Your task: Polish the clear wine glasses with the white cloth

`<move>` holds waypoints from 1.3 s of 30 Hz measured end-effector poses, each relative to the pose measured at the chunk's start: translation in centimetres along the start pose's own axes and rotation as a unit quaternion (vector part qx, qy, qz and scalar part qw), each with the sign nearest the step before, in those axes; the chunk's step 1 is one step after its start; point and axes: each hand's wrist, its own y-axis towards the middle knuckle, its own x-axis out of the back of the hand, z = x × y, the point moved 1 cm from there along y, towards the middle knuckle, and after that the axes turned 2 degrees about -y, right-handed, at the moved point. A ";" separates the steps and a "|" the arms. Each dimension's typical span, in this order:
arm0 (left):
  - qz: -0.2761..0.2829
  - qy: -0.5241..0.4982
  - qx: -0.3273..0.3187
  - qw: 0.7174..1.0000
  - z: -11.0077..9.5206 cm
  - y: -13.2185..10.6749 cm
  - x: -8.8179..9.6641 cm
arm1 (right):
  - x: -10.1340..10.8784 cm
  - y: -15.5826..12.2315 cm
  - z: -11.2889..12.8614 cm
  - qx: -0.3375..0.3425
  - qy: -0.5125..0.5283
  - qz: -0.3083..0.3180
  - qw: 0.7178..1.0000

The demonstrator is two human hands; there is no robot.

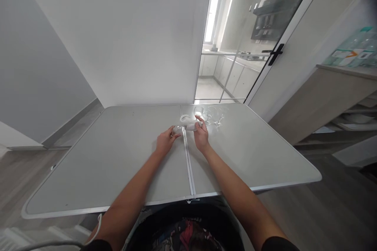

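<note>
Both hands are held close together above the seam in the middle of the grey folding table point(132, 157). My left hand point(165, 140) is closed around a small, clear, rounded glass point(178, 129); its full shape is partly hidden by my fingers. My right hand point(202, 135) grips a soft-looking white thing, perhaps a cloth point(191, 126), which has a curled part on top and reaches toward the glass. Just beyond my right hand, several clear stemmed glasses, among them one glass point(198, 110) and another glass point(218, 123), stand on the table.
A white wall rises behind the table, beside a glass door with a black handle point(276, 54). Wrapped plastic bottles point(350, 53) sit on a wooden shelf unit point(330, 102) to the right. A white cable point(97, 227) runs near my left elbow.
</note>
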 end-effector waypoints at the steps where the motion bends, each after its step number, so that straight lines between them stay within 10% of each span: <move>1: -0.021 -0.038 0.019 0.999 0.3 0.1 0.1 | 0.1 0.1 -0.1 0.005 0.016 -0.012 1.000; 5: -0.076 -0.247 0.061 0.964 0.8 0.4 0.5 | 0.0 0.3 -0.1 -0.022 0.054 0.007 0.998; 9: 0.031 -0.376 0.038 0.925 -0.1 0.1 0.0 | -1.0 -0.2 0.1 -0.087 0.080 0.104 0.988; 13: 0.150 -0.396 0.038 0.905 -1.2 -0.4 -0.6 | -1.8 -0.9 0.5 -0.113 0.090 0.179 0.973; 21: 0.083 -0.335 0.108 0.932 -0.6 0.1 -1.1 | -2.0 -1.5 -0.6 -0.013 -0.109 0.223 0.969; 27: 0.087 -0.104 0.037 0.990 0.2 0.2 -1.0 | -2.6 -1.9 0.0 0.227 -0.433 0.318 0.812; 30: 0.089 -0.035 0.013 0.995 0.4 0.1 -0.4 | -2.7 -1.8 0.8 0.251 -0.463 0.344 0.778; 35: 0.121 0.092 -0.106 0.983 -0.4 -0.5 0.2 | -2.0 -1.3 1.2 0.200 -0.455 0.267 0.826; 39: 0.120 0.121 -0.164 0.972 -1.1 -0.9 0.5 | -0.8 -0.5 0.7 0.063 -0.337 0.143 0.929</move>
